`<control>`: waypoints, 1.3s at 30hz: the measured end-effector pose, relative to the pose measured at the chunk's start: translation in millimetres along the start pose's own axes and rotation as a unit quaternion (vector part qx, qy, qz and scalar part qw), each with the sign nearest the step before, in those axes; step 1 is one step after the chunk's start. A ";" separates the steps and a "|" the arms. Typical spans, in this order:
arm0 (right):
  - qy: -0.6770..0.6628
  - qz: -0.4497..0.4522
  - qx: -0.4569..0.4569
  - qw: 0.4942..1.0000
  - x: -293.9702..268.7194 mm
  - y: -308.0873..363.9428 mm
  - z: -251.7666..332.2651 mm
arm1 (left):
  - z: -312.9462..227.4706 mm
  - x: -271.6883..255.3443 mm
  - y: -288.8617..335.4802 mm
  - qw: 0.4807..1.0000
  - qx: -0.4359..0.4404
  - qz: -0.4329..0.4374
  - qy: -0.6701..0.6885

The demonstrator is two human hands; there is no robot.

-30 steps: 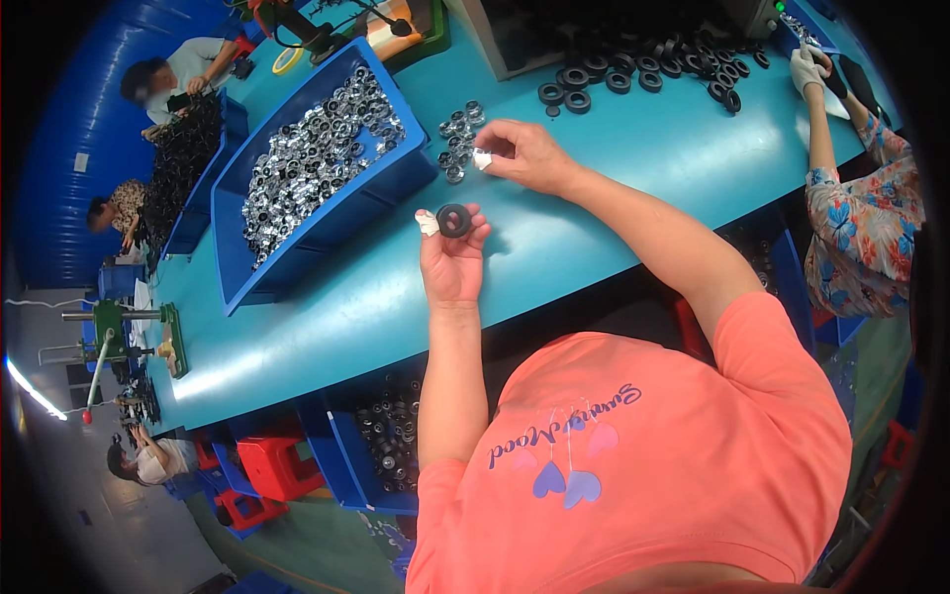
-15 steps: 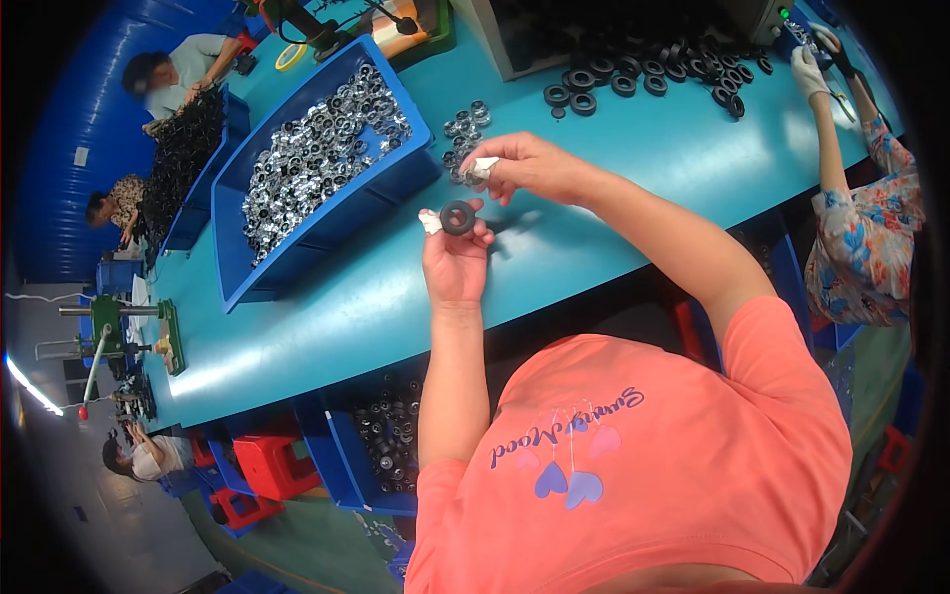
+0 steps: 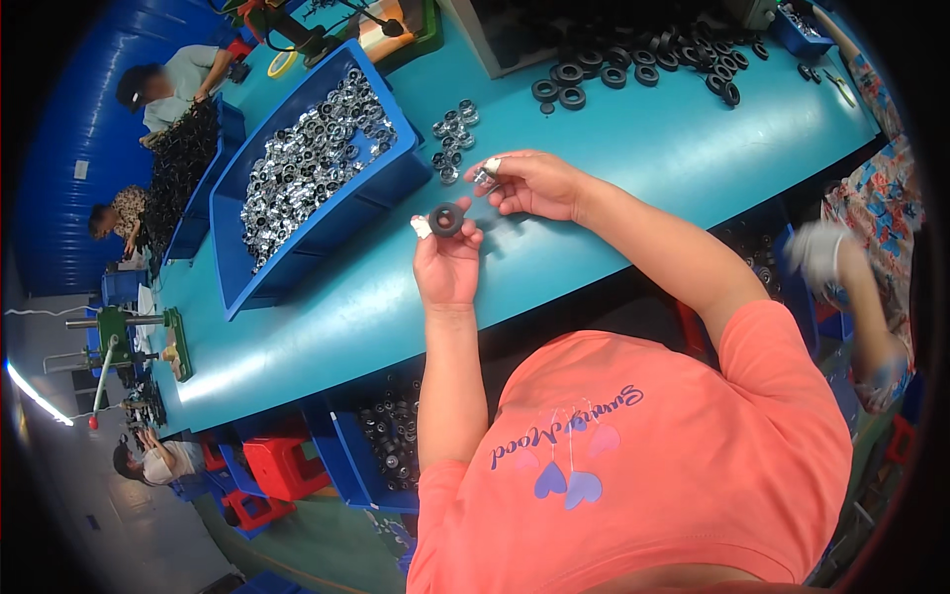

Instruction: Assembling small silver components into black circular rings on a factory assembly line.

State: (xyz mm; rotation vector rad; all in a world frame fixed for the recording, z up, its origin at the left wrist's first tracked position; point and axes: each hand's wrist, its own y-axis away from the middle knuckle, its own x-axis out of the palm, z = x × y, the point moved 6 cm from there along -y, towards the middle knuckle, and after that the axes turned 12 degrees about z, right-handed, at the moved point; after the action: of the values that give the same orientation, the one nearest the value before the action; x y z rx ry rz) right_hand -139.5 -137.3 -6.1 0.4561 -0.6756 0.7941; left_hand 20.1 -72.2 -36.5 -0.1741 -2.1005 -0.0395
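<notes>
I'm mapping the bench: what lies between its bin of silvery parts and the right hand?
A cluster of loose silvery parts on the teal tabletop, in the head view.

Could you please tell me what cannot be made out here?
Head view:
shiny part: partly covered by the right hand, too small for detail
co-worker's gloved hand: too blurred for detail
blue bin: floor mostly hidden under metal pieces
grey-framed box: cut off by upper edge

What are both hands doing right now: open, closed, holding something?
Left hand: closed on a black ring.
Right hand: closed on a small shiny metal piece.
</notes>
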 end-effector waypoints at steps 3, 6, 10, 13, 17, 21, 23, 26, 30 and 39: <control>0.015 0.015 0.005 1.000 -0.3 -1.0 -0.3 | -1.1 4.6 0.0 1.000 0.007 0.019 0.001; 0.017 0.013 0.000 1.000 -5.7 -5.0 -2.9 | -3.3 15.1 -0.4 0.998 0.017 0.057 -0.006; 0.010 0.012 -0.014 1.000 -8.1 -5.0 -2.0 | -2.5 14.7 0.2 0.998 0.022 0.042 -0.047; 0.005 0.015 -0.021 1.000 -7.4 -4.6 -1.0 | -1.6 6.4 -0.8 0.998 0.018 0.048 -0.040; 0.009 0.038 -0.029 0.999 2.6 -1.9 2.0 | -3.9 0.5 1.3 0.998 0.028 0.015 -0.059; 0.000 0.058 -0.033 0.998 6.1 -0.2 2.7 | -5.5 4.2 0.3 0.998 0.029 -0.007 -0.050; 0.001 0.061 -0.034 0.998 8.7 0.1 3.3 | -5.2 7.5 0.7 0.998 0.020 -0.031 -0.045; 0.007 0.063 -0.036 0.997 10.6 -0.3 3.3 | -4.8 5.1 0.1 1.000 0.021 0.009 -0.015; 0.012 0.063 -0.033 0.997 8.0 -1.7 1.3 | -3.0 2.1 -1.9 0.999 0.016 0.049 0.014; 0.016 0.063 -0.037 0.997 10.7 -1.0 1.9 | -2.8 0.9 -1.7 1.000 0.022 0.013 0.005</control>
State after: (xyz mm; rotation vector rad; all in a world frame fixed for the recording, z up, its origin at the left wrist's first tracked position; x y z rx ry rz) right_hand -133.9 -133.7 2.6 0.3349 -0.7068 0.8910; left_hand 21.8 -74.1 -34.2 -0.1738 -2.0872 0.0206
